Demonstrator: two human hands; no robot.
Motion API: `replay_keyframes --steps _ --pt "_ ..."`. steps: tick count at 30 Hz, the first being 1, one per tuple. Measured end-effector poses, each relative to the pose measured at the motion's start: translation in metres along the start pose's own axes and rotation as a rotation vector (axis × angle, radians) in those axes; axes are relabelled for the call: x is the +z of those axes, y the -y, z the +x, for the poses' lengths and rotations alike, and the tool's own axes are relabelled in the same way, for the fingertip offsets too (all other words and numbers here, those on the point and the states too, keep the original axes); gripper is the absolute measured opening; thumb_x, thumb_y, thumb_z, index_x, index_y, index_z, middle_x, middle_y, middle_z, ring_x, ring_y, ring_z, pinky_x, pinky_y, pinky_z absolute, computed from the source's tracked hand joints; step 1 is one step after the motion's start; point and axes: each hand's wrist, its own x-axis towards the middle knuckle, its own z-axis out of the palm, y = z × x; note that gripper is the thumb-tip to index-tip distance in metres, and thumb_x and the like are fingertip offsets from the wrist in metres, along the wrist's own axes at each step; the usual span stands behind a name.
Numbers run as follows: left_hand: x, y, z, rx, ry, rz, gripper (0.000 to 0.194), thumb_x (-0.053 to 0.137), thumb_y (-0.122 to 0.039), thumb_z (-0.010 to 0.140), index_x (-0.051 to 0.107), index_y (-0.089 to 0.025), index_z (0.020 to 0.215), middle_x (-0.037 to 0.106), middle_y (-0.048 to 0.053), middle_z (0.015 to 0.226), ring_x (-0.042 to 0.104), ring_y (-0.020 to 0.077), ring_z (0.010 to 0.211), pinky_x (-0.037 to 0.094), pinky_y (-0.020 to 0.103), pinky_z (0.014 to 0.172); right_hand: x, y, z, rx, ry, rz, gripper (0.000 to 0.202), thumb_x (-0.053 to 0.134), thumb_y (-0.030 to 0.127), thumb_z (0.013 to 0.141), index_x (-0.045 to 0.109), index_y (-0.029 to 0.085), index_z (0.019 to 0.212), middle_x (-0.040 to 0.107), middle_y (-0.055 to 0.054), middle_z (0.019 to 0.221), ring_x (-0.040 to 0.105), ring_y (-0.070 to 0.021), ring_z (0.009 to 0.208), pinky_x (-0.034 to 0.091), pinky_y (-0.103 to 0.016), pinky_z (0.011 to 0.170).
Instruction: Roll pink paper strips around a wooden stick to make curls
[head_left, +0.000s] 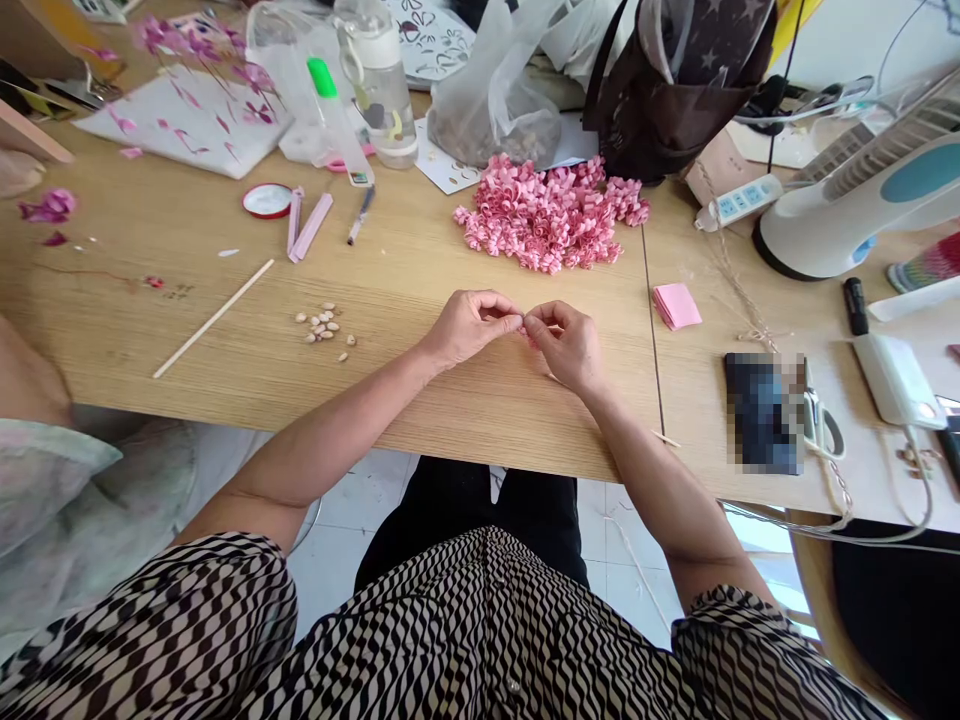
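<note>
"State of grip?"
"Left hand [476, 325] and right hand [568, 345] are closed, fingertips pinching a small pink piece [532, 340], partly hidden, between them."
"Room?"
"The smooth wood-grain table [480, 420] extends from below the hands to its near edge."
"Beyond?"
"Curly pink pile [551, 220], far side; just behind it, a translucent plastic bag [491, 95] holding brownish contents, unidentifiable."

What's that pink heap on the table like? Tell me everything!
The pink heap is a loose, frilly mound of many small curled pieces, maybe paper or ribbon. It lies on the wooden table, beyond the left hand and right hand, touched by neither. The clear plastic bag and dark bag are close behind; whether they touch is unclear.
</note>
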Motion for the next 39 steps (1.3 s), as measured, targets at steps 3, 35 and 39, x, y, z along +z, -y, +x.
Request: replay_keyframes --steps 3,35,39 --pt "-0.0007 0.0023 0.0009 -0.011 0.000 0.020 0.025 0.073 -0.035 0.073 0.073 -0.011 0.082 0.073 0.006 0.083 0.066 0.0152 0.078 0.052 0.028 0.076 0.0013 -0.0007 0.0000 0.003 0.013 0.008 0.013 0.061 0.029 0.082 0.060 0.019 0.074 0.064 0.000 0.070 0.056 -0.0106 0.064 0.047 -0.026 0.063" --pt "-0.0012 0.0051 0.0014 0.138 0.034 0.124 0.012 0.064 -0.025 0.081 0.066 -0.013 0.077 0.066 0.003 0.081 0.065 0.0113 0.074 0.052 0.023 0.070 -0.0016 0.0008 -0.0010 -0.020 0.018 -0.105 0.015 0.062 0.032 0.082 0.064 0.019 0.077 0.068 -0.002 0.076 0.062 -0.0136 0.072 0.051 -0.030 0.072" --pt "-0.0062 0.0040 0.0048 0.243 -0.123 0.308 0.009 0.061 -0.021 0.084 0.067 -0.015 0.082 0.066 0.003 0.083 0.062 0.0099 0.074 0.050 0.022 0.068 -0.0019 0.0000 0.0020 -0.016 -0.027 -0.111 0.015 0.060 0.032 0.082 0.064 0.019 0.075 0.068 -0.001 0.076 0.060 -0.0131 0.070 0.049 -0.030 0.070"
